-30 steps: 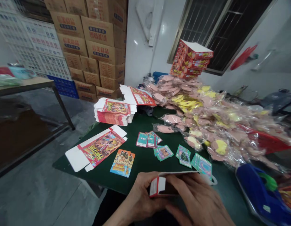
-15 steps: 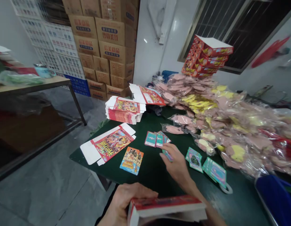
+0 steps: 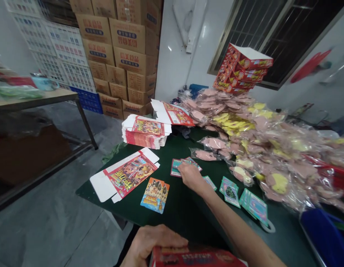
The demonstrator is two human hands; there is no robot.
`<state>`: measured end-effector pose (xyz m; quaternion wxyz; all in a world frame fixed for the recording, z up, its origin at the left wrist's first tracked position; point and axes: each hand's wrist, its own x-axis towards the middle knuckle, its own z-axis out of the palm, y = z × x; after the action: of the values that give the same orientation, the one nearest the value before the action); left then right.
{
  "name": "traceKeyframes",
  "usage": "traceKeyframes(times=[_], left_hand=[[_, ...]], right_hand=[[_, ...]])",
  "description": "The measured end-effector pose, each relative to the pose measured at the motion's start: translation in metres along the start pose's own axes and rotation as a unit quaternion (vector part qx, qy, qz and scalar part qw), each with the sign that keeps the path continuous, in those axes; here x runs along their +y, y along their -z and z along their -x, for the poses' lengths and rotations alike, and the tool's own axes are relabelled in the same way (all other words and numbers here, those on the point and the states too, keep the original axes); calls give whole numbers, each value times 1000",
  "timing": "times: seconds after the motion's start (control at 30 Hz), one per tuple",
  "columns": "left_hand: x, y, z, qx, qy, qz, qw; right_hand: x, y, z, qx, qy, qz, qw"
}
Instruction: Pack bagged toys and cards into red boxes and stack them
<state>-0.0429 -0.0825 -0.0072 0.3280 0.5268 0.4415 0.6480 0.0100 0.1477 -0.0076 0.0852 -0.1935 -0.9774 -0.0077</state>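
Observation:
My left hand (image 3: 152,243) grips the end of a red printed carton (image 3: 194,257) at the bottom edge of the view, close to my body. My right hand (image 3: 190,175) reaches out over the green table (image 3: 185,207) and rests, fingers curled, on a small fan of teal cards (image 3: 177,167); whether it has picked one up is hidden. More teal card piles (image 3: 230,187) lie to its right. An orange card (image 3: 155,193) and a flat unfolded red carton (image 3: 127,174) lie to its left.
A stack of flat cartons (image 3: 145,131) sits at the table's far left. A big heap of pink and yellow bagged pieces (image 3: 266,148) covers the right side, with red boxes (image 3: 241,70) behind. A blue object (image 3: 324,233) is at the right. Brown boxes (image 3: 118,55) stand along the wall.
My right hand left the carton, reached to the middle card pile, then moved left onto the fan of teal cards. The carton dropped lower in my left hand.

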Motion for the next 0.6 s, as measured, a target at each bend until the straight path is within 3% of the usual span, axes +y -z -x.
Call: traceKeyframes(times=[0.1,0.2,0.4,0.5,0.6], left_hand=[[5,-5,0,12,21,13,1000],[8,-3,0,3,34,-5,999],[23,0,-4,-13,8,-52,999],[35,-3,-7,-1,25,-88,996],[40,-5,-8,4,21,-104,994]], right_hand=[[-18,-7,6,19,-16,39,999],[-19,-6,10,48,-33,59,997],[26,51,35,121,-154,124,973],[34,71,60,100,-163,176,966],[26,63,80,52,-144,171,973]])
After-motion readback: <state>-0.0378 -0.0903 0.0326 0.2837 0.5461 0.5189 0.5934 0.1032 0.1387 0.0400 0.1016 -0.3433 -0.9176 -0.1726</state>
